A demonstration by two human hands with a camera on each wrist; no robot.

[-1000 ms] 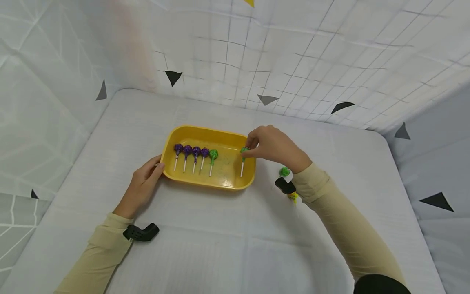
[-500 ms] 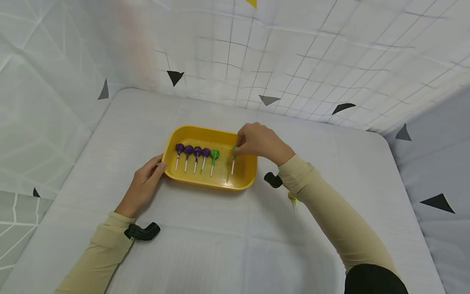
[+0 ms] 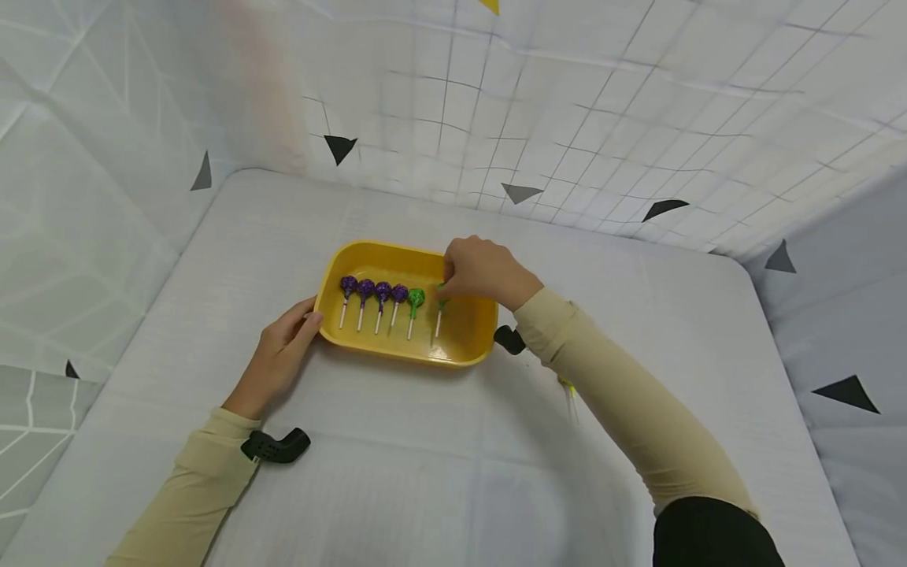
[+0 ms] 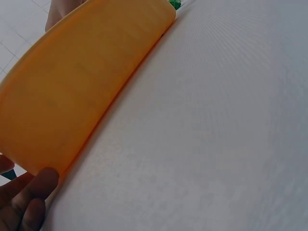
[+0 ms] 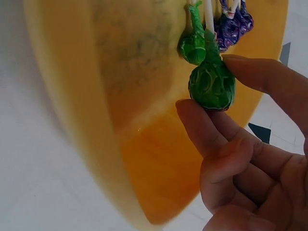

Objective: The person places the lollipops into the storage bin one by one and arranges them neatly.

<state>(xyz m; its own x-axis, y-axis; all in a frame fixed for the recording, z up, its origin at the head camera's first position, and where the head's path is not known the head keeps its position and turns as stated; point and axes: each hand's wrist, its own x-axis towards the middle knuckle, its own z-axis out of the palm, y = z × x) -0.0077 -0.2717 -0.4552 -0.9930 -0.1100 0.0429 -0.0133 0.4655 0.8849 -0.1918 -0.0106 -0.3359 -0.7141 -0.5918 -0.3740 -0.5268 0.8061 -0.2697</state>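
A yellow tray (image 3: 397,355) holds several purple lollipops (image 3: 383,291) in a row, with a green lollipop (image 3: 416,298) at the row's right end. The left hand (image 3: 278,358) grips the tray's left end, its thumb near the rim; in the left wrist view its fingertips (image 4: 45,180) touch the tray's outer wall (image 4: 86,86). Over the tray's right half, the right hand (image 3: 487,272) pinches a second green lollipop (image 5: 211,89) by its wrapped head between thumb and fingers, stick pointing toward the tray's front. That head is partly hidden in the head view.
On the white table right of the tray lies a yellow lollipop (image 3: 566,384), partly hidden by the right sleeve (image 3: 616,378). A green wrapper (image 4: 175,4) shows past the tray's far end in the left wrist view. Patterned white sheets stand behind and beside the table.
The right hand has moved left over the tray with the pinched green lollipop, closer to the row. Its sleeve now hides the green lollipop on the table. The left hand still grips the tray.
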